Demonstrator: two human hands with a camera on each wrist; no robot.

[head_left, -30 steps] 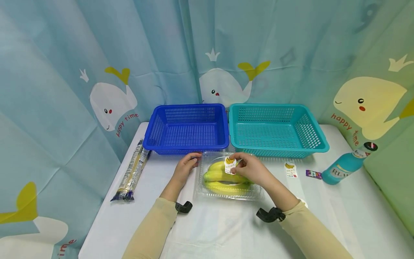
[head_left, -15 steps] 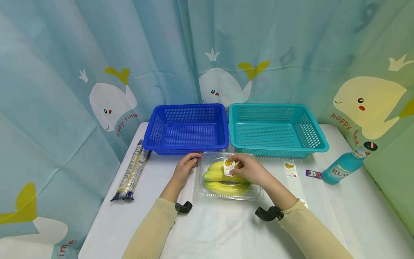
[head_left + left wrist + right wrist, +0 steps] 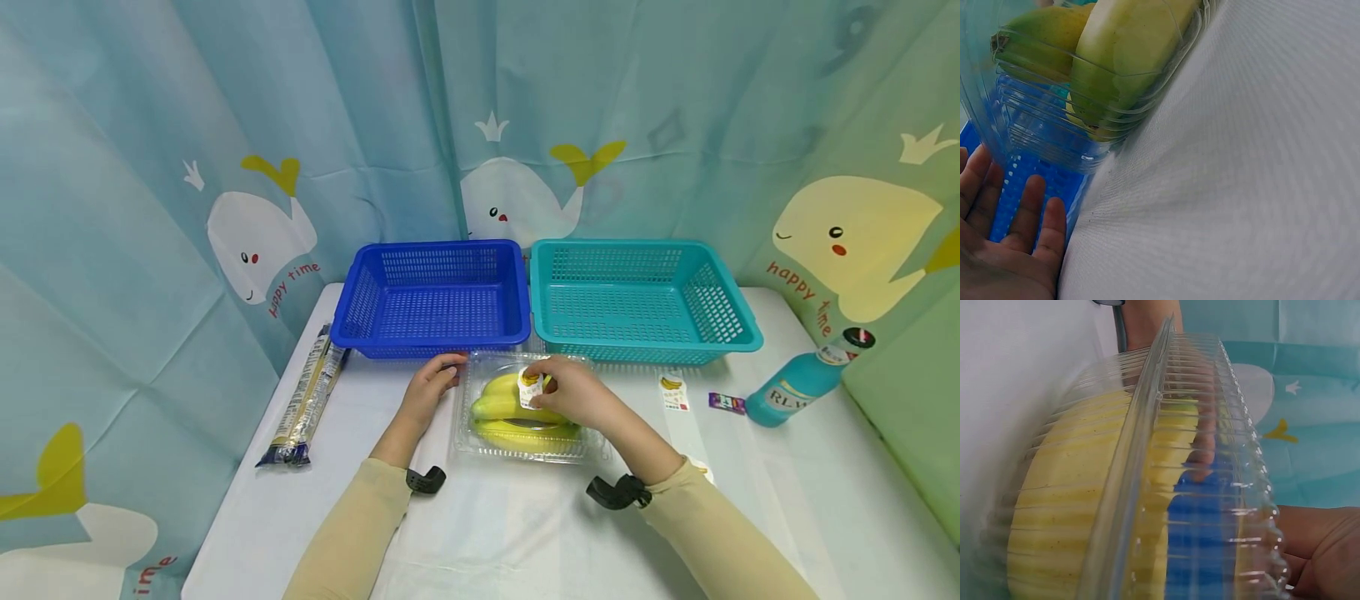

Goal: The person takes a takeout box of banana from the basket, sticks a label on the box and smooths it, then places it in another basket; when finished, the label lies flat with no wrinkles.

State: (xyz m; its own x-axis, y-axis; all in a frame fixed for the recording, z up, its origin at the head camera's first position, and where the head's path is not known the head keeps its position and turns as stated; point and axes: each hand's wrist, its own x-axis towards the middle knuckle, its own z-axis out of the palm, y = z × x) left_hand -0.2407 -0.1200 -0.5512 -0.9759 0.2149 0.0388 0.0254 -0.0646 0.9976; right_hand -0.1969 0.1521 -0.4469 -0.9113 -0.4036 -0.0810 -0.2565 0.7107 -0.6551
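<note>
A clear plastic clamshell box [image 3: 463, 421] with yellow-green bananas [image 3: 497, 407] inside lies on the white table, lid down. At its left back corner is my left hand [image 3: 429, 390], fingers loosely extended beside the wall; the left wrist view shows that hand's spread fingers [image 3: 1027, 212] close by the box. Over the lid, my right hand [image 3: 577, 393] pinches a small white sticker [image 3: 529, 392] with a banana picture between thumb and forefinger. The right wrist view shows the right hand [image 3: 1332, 550] close over the lid's ridged edge.
Behind the box stand a blue basket [image 3: 442, 312] and a teal basket [image 3: 611, 312]. A long foil packet [image 3: 303, 400] lies at left. To the right are a strip of banana stickers [image 3: 682, 429], a small purple wrapper [image 3: 726, 403] and a blue bottle [image 3: 798, 383].
My right hand has shifted slightly left with the sticker, which sits a bit further left over the lid. The left hand and the box stay in place.
</note>
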